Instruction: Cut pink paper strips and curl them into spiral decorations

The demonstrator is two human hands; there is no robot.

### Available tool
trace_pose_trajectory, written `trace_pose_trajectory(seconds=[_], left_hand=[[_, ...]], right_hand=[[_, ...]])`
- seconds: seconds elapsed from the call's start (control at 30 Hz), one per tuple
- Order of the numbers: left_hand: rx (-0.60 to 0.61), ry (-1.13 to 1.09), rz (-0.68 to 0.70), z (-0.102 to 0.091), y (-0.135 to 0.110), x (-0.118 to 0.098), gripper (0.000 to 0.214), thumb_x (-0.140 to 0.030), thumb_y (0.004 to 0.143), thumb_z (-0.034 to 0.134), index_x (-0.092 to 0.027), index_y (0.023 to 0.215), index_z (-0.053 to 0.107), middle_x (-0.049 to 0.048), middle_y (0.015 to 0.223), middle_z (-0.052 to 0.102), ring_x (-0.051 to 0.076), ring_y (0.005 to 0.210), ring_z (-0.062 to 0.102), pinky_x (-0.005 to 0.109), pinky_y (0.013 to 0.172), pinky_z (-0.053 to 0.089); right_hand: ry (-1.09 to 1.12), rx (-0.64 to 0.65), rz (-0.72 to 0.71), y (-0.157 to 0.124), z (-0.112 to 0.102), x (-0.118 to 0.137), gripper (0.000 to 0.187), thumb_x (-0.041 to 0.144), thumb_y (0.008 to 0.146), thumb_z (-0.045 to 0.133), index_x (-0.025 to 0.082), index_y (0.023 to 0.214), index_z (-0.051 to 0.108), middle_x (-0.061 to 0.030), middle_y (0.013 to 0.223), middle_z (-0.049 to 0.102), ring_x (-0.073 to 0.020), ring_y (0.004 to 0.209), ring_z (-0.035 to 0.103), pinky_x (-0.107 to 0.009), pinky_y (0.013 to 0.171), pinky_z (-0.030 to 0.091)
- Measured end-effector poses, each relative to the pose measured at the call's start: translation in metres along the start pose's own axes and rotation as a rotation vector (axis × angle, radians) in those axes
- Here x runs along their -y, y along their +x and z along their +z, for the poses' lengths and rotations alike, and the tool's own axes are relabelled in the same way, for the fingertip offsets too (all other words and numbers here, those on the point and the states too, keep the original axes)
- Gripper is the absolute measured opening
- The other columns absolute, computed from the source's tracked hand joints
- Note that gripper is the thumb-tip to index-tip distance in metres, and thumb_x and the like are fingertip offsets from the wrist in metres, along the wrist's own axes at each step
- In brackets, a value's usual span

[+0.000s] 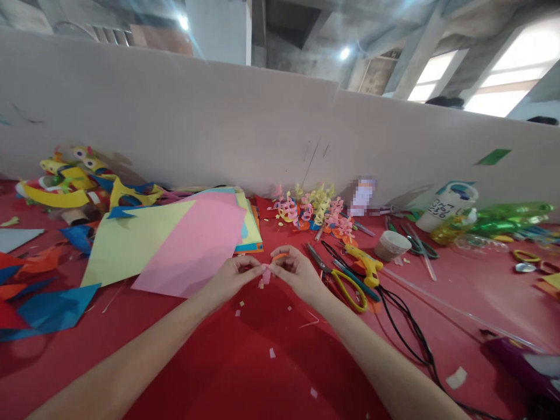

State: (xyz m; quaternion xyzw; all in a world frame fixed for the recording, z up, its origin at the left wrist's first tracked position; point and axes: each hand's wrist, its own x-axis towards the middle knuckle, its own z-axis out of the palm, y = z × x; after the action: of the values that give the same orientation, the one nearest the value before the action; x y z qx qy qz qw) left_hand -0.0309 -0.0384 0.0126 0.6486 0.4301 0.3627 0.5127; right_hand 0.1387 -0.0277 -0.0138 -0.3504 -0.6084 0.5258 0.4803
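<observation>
Both my hands meet over the red table (245,361). My left hand (234,275) and my right hand (294,269) pinch a small pink paper piece (265,276) between their fingertips, fingers closed on it. An orange paper strip (279,256) shows at the top of my right hand. Tiny paper scraps (272,352) lie on the table below the hands.
Pink sheet (196,245) and yellow-green sheet (131,242) lie left. Curled paper flowers (312,210) stand behind. Scissors (345,283), a yellow glue gun (365,262) with black cable (411,332), a paper cup (391,245) and a white bottle (446,207) lie right. Cardboard wall (219,122) stands behind.
</observation>
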Motion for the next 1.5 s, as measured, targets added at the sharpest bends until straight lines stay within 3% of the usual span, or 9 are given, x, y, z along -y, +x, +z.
trace_pose_trajectory(seconds=[0.43,0.53,0.63,0.73,0.9,1.1,1.3,1.5], left_hand=[[-0.036,0.031,-0.064,0.003,0.0,0.001,0.031,-0.037,0.078,0.054,-0.016,0.057,0.063,0.0023,0.065,0.063,0.017,0.069,0.056,0.029,0.071,0.04],[-0.067,-0.086,-0.105,0.004,0.0,0.002,0.03,-0.037,0.077,0.056,-0.015,0.058,0.062,0.0025,0.061,0.062,0.016,0.065,0.056,0.03,0.069,0.042],[-0.065,-0.248,-0.115,0.005,0.0,0.001,0.029,-0.038,0.075,0.059,-0.015,0.057,0.061,0.002,0.058,0.06,0.015,0.061,0.055,0.03,0.068,0.042],[-0.075,-0.319,-0.126,0.007,-0.001,0.001,0.028,-0.039,0.072,0.063,-0.015,0.058,0.06,0.0012,0.056,0.059,0.014,0.06,0.054,0.03,0.068,0.042],[-0.158,-0.327,-0.147,0.008,0.0,0.005,0.024,-0.038,0.063,0.071,-0.015,0.062,0.064,0.0013,0.062,0.061,0.014,0.063,0.054,0.029,0.067,0.042],[-0.134,-0.27,-0.09,0.006,0.001,0.01,0.023,-0.038,0.067,0.069,-0.016,0.065,0.066,0.0019,0.063,0.063,0.016,0.064,0.057,0.031,0.07,0.044],[-0.155,-0.239,-0.084,0.005,0.001,0.014,0.019,-0.036,0.07,0.067,-0.017,0.071,0.067,0.0005,0.063,0.064,0.015,0.061,0.057,0.029,0.066,0.044],[-0.105,-0.053,0.032,0.003,-0.001,0.009,0.021,-0.034,0.079,0.057,-0.018,0.068,0.066,-0.0002,0.061,0.062,0.015,0.066,0.057,0.027,0.069,0.043]], right_hand=[[0.013,-0.021,0.032,0.0,0.0,-0.004,0.011,0.027,0.071,0.065,0.019,0.076,0.058,0.0026,0.064,0.06,-0.0113,0.06,0.057,-0.026,0.063,0.048],[-0.149,-0.021,-0.068,-0.002,-0.002,-0.001,0.008,0.023,0.075,0.06,0.02,0.083,0.061,-0.001,0.077,0.064,-0.0137,0.072,0.06,-0.028,0.07,0.049],[-0.376,-0.012,-0.259,-0.004,-0.003,0.003,0.017,0.014,0.078,0.057,0.022,0.091,0.064,-0.0033,0.092,0.062,-0.0147,0.084,0.059,-0.029,0.078,0.048],[-0.538,-0.016,-0.402,-0.006,-0.004,0.005,0.02,0.012,0.079,0.056,0.024,0.092,0.065,-0.0039,0.093,0.058,-0.0158,0.088,0.057,-0.03,0.081,0.047],[-0.593,-0.015,-0.468,-0.008,-0.003,0.005,0.013,0.017,0.081,0.058,0.024,0.09,0.066,-0.004,0.087,0.058,-0.0165,0.085,0.057,-0.029,0.077,0.048],[-0.449,-0.031,-0.4,-0.007,-0.001,0.008,0.007,0.018,0.08,0.06,0.022,0.084,0.065,-0.0026,0.083,0.061,-0.0148,0.078,0.058,-0.028,0.072,0.049],[-0.248,-0.106,-0.198,-0.007,0.007,0.006,0.005,0.023,0.076,0.062,0.019,0.08,0.062,-0.0013,0.077,0.061,-0.0139,0.072,0.058,-0.027,0.07,0.049],[-0.093,-0.105,-0.054,-0.007,0.01,0.003,0.01,0.027,0.072,0.062,0.018,0.077,0.059,-0.0003,0.073,0.06,-0.0128,0.067,0.055,-0.027,0.066,0.046]])
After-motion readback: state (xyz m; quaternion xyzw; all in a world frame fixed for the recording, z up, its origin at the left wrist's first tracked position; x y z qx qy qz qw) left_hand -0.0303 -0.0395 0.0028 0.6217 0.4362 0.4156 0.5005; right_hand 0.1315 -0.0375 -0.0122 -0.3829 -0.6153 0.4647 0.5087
